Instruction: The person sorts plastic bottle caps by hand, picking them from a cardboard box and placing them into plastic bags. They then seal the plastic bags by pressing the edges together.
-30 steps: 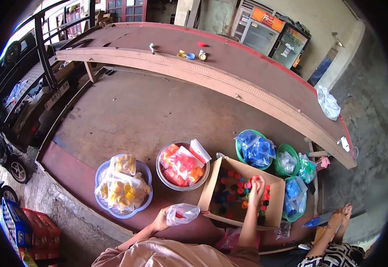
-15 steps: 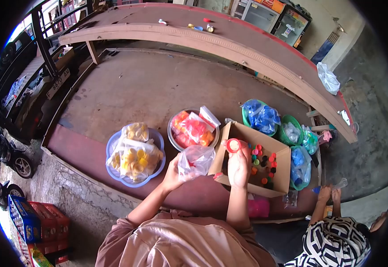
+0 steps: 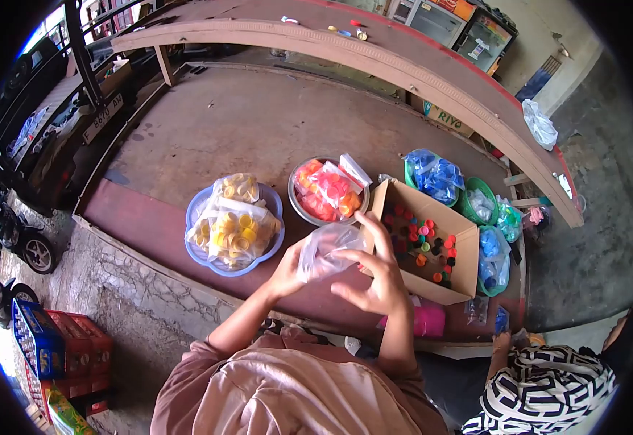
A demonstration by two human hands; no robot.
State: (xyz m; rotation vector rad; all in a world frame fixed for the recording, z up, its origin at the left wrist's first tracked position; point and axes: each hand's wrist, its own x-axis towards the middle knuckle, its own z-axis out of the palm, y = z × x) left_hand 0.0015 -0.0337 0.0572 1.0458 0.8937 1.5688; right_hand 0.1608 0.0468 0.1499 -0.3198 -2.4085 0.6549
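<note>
In the head view, the left hand [image 3: 286,274] is closed on a clear, thin plastic bag [image 3: 324,252] just left of the open brown cardboard box [image 3: 440,217]. The right hand [image 3: 380,279], fingers spread and apparently holding nothing, is by the box's left edge; whether a fingertip touches the bag is unclear. Small round coloured plastic caps [image 3: 423,230] lie inside the box. Handling such limp film well calls for a light left grip near the rim, keeping the mouth wide.

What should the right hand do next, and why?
Probably reach into the box for a cap: loose ones lie there, the left hand holds the bag, and the right hand, fingers spread beside it, looks empty.
</note>
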